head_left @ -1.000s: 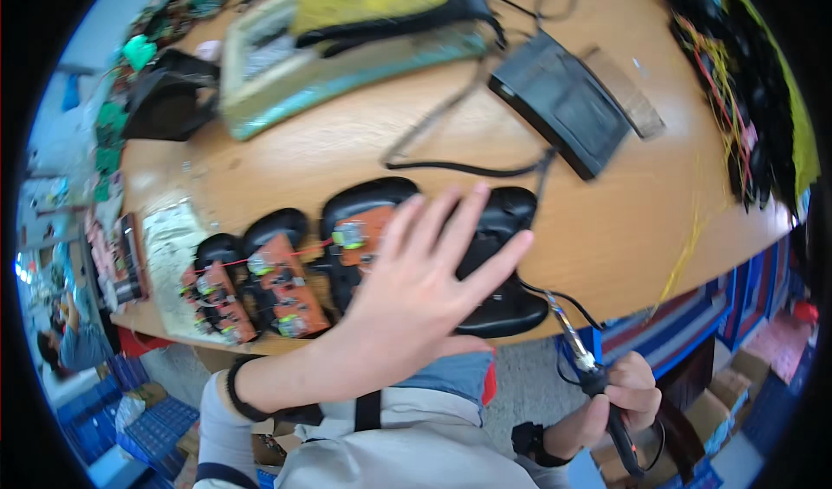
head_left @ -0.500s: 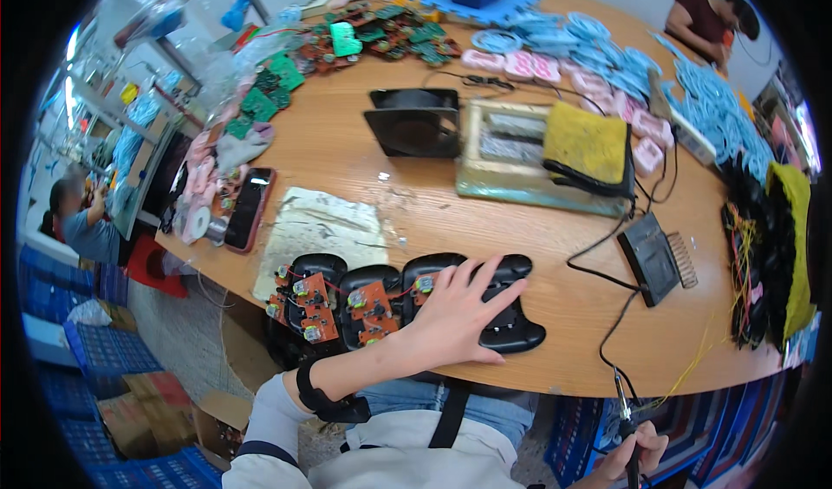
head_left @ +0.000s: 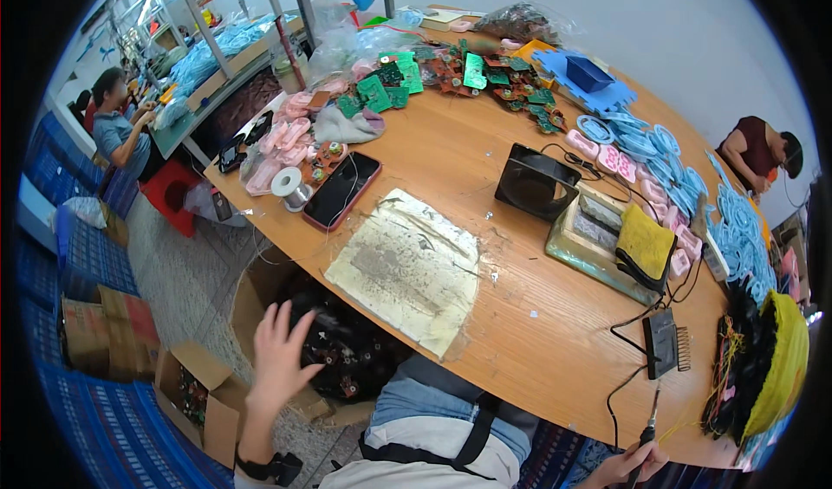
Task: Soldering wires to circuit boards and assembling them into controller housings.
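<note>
your left hand (head_left: 279,359) is hovering, fingers spread wide, beside black parts (head_left: 347,343) lying in a cardboard box (head_left: 249,294) below the table (head_left: 555,368); your right hand (head_left: 640,465) is gripping a soldering iron (head_left: 648,435), which is pointing toward a black stand (head_left: 660,343).

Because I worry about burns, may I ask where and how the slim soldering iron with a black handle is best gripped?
Probably by its black handle, coming from the person's side, as the right hand does. The handle lies nearest the person, while the thin metal shaft points away; fingers should stay off that metal.
</note>
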Demonstrator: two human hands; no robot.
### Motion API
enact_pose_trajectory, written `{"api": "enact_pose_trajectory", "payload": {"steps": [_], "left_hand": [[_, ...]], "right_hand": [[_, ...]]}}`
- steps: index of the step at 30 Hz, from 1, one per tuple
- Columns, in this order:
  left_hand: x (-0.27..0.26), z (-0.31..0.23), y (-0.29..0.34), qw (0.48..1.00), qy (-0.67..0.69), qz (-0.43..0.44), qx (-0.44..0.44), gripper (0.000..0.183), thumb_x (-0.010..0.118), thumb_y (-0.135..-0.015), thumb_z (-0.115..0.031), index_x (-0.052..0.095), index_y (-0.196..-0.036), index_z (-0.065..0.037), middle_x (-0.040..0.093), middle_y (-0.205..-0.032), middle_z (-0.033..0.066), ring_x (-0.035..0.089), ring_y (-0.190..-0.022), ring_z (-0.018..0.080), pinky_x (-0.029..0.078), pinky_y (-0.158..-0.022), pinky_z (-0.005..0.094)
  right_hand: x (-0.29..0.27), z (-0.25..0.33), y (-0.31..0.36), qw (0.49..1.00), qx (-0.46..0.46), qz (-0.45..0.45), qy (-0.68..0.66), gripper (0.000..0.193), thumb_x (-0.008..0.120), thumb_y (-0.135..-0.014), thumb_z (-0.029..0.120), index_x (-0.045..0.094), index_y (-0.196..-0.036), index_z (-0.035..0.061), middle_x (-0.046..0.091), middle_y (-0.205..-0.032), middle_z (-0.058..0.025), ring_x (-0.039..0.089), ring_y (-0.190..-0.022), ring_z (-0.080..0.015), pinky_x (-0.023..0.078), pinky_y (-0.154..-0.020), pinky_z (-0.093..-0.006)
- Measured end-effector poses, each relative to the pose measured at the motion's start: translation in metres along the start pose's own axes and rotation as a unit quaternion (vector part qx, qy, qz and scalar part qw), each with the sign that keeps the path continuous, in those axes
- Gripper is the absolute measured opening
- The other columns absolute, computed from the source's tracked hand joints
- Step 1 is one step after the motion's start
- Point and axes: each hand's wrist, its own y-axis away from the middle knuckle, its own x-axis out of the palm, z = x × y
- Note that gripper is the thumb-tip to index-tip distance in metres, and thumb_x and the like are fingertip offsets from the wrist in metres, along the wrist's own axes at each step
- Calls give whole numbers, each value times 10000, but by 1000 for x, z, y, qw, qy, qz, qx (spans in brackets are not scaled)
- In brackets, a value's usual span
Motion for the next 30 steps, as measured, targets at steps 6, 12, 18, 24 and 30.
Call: {"api": "enact_pose_trajectory", "payload": {"steps": [6, 12, 18, 24, 30], "left_hand": [[-17, 36, 14, 991, 71, 21, -111, 464, 706, -701, -212, 551, -1102, -38, 506, -1184, 186, 469, -1092, 344, 362, -923, 425], [-39, -72, -66, 948, 270, -36, 162, 313, 659, -755, -163, 585, -1029, -32, 580, -1081, 138, 532, -990, 325, 410, -863, 390], [-79, -145, -106, 851, 257, 115, 444, 422, 655, -734, -63, 561, -1145, -76, 553, -1158, 133, 509, -1057, 309, 399, -896, 370], [-115, -247, -146, 680, 199, 177, 683, 316, 684, -760, -206, 600, -1016, -40, 612, -1014, 123, 576, -943, 292, 461, -800, 356], [-103, -392, -183, 623, 123, 224, 739, 330, 600, -823, -300, 585, -1026, -41, 609, -933, 173, 578, -878, 329, 466, -746, 388]], "right_hand": [[18, -21, -5, 973, 139, -136, -127, 197, 504, -879, 183, 399, -784, 46, 326, -610, -9, 319, -519, -104, 269, -494, -237], [29, -66, 15, 982, 99, -158, 26, 221, 462, -927, 242, 408, -813, 60, 310, -760, 17, 358, -700, -111, 351, -618, -256], [48, -92, 38, 980, 163, -118, -9, 128, 530, -872, 95, 463, -930, 3, 491, -834, -103, 475, -723, -173, 397, -649, -294], [28, -89, 34, 977, 159, -137, 18, 121, 560, -841, 41, 480, -930, 25, 497, -718, -137, 511, -619, -260, 421, -580, -344], [17, -95, 23, 967, 149, -194, 71, 75, 550, -843, 35, 490, -885, 16, 470, -709, -144, 492, -629, -299, 404, -563, -367]]}}
